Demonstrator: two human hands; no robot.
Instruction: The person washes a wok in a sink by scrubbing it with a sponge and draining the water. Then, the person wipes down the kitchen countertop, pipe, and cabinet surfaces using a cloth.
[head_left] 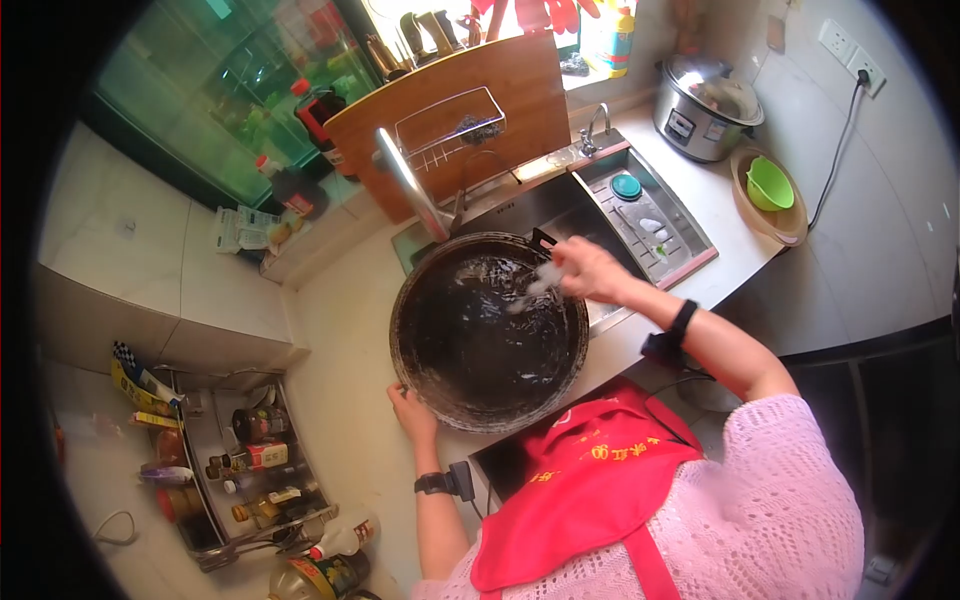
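A large dark wok rests over the front edge of the sink and the counter, with shiny wet patches inside it. My left hand is closed at the wok's lower left edge; the exact part under its fingers is hidden. At the wok's upper right, near its black handle, my right hand is closed on a whitish wad. The wad touches or hangs just over the wok's inner wall; it is too blurred to tell its kind. A chrome faucet stands just behind the wok.
Behind the sink leans a wooden board with a wire rack. To the right are a rice cooker and a green bowl. Sauce bottles stand at the left; a pull-out rack holds several more.
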